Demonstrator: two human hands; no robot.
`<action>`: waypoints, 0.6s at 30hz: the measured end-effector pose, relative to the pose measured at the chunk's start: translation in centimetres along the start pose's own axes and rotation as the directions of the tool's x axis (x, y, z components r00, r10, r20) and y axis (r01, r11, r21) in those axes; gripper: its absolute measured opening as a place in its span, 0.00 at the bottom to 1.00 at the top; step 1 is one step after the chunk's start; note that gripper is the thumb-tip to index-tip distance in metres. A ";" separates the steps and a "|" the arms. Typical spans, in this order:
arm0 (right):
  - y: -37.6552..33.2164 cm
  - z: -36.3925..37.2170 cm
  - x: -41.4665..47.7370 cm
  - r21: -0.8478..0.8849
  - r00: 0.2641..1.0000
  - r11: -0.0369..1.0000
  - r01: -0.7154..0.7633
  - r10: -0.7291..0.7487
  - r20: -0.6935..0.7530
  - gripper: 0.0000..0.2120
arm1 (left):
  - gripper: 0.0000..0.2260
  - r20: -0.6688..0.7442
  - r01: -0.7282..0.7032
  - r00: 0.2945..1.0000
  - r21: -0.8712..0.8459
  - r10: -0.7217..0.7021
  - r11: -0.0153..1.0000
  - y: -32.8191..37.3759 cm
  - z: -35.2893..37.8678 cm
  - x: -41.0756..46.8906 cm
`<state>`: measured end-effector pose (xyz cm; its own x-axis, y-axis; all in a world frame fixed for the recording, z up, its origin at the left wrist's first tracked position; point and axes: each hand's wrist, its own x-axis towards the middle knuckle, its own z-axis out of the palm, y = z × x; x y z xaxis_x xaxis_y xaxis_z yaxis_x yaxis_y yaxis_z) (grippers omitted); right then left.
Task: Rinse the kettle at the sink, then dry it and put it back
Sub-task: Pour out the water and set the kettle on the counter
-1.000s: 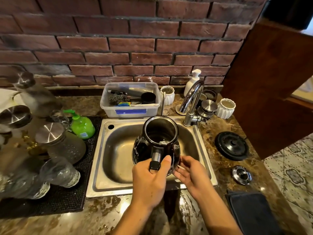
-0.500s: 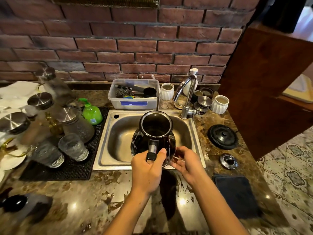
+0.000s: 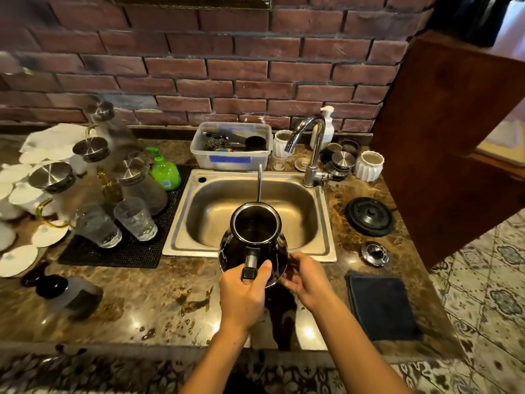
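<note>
**Kettle held at the near rim of the sink, lid off**

Nearest the camera, your left hand (image 3: 244, 297) was closed around the handle of the kettle (image 3: 252, 245), thumb laid beside the black grip. Your right hand (image 3: 305, 277) cupped the kettle's right flank with fingers spread, supporting rather than clamping. The kettle hung over the front edge of the sink (image 3: 247, 211), mouth open and facing up, its long thin spout pointing away towards the basin. The body looked glossy and wet, so judge it slippery; the handle is the sound hold, with the flank as a steadying point only. The spout looked slender and should not be used as a grip. To the right on the tabletop (image 3: 142, 302) lay a dark cloth (image 3: 380, 305); beyond it, a black round base (image 3: 369, 216).
</note>
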<state>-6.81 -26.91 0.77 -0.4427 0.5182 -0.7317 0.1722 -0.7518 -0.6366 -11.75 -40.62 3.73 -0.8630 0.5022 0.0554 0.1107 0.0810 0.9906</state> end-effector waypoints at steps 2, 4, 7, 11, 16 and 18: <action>0.9 -0.5 0.3 -0.005 1.000 1.000 -0.010 0.010 -0.001 0.09 | 0.20 -0.013 0.008 1.000 0.012 -0.008 1.000 -0.9 0.1 -0.6; 1.8 -1.0 0.6 -0.016 1.000 1.000 -0.011 0.010 -0.011 0.10 | 0.21 -0.018 0.006 1.000 0.032 -0.005 0.999 -1.7 0.3 -1.3; 3.0 -1.6 0.9 0.013 0.999 0.999 -0.033 0.033 -0.025 0.17 | 0.20 -0.015 0.011 1.000 0.044 -0.010 0.999 -2.8 0.5 -2.2; 4.2 -1.8 0.8 0.032 0.998 0.997 -0.069 0.069 -0.006 0.32 | 0.21 -0.018 0.016 1.000 0.042 -0.015 0.999 -4.1 0.5 -3.2; 5.6 -2.0 1.5 0.056 0.994 0.993 -0.108 0.109 -0.014 0.38 | 0.22 -0.022 0.046 0.999 0.071 -0.045 0.996 -6.1 0.5 -3.8; 6.0 -2.0 1.8 0.091 0.991 0.988 -0.128 0.130 -0.022 0.38 | 0.22 -0.027 0.073 0.997 0.070 -0.071 0.995 -6.7 0.5 -3.9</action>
<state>-4.84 -29.68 -4.80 -0.3971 0.4248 -0.8136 0.1469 -0.8456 -0.5132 -8.86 -42.74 -3.18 -0.8818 0.4715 -0.0120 0.0814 0.1771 0.9808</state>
